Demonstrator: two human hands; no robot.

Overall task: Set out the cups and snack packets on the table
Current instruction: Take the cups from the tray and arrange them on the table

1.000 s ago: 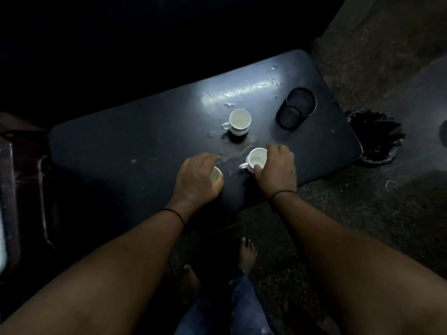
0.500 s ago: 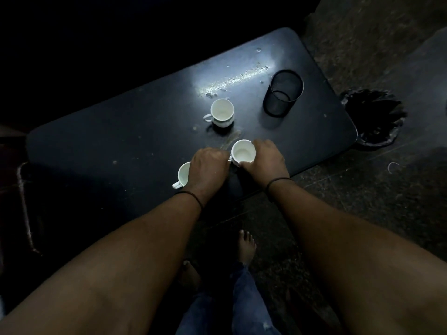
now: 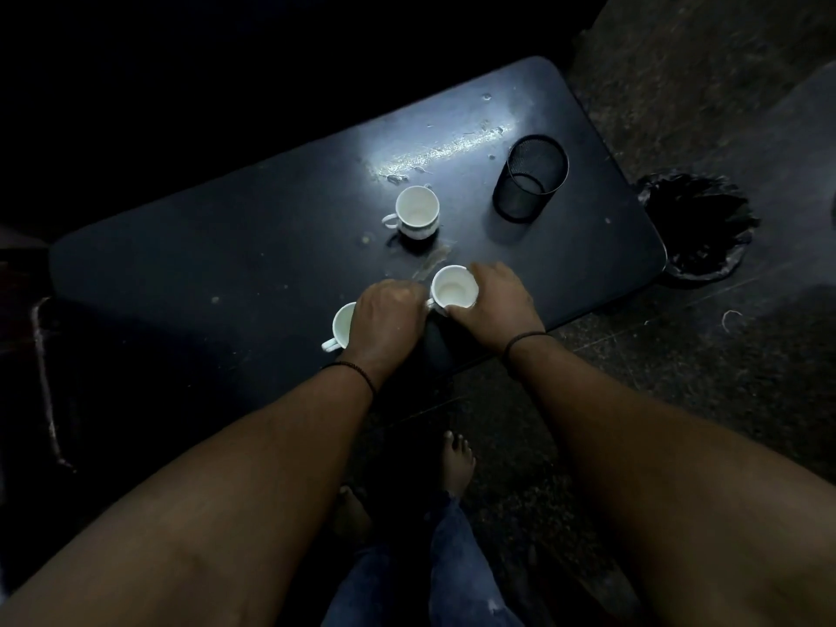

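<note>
Cups: three, white, small, each with one loop handle, all upright on the table (image 3: 226, 264).

Far cup (image 3: 417, 211): stands alone near the table's middle, handle pointing left, nothing touching it. It looks empty.

Right cup (image 3: 453, 287): near the front edge. Your right hand (image 3: 497, 305) wraps its right wall, fingers curled round the rim side, thumb at the near side by the handle. You have it grasped.

Left cup (image 3: 344, 327): near edge, left of the others, handle pointing near-left. Your left hand (image 3: 389, 319) covers its right half with knuckles up. Whether the fingers grip it or only rest against it I cannot tell.

Handling: they look like glazed ceramic, so judge them rigid, light for one hand, smooth and brittle. A knock between the two near cups, which stand close together, could chip a rim. The table shows smears and wet-looking streaks near the cups, so bases may slide. Take each by the handle loop, or pinch across the wall as your right hand does. Lift rather than drag.

Snack packets: none visible.

Other: mesh holder (image 3: 531, 183), far right, well apart from the cups.
</note>
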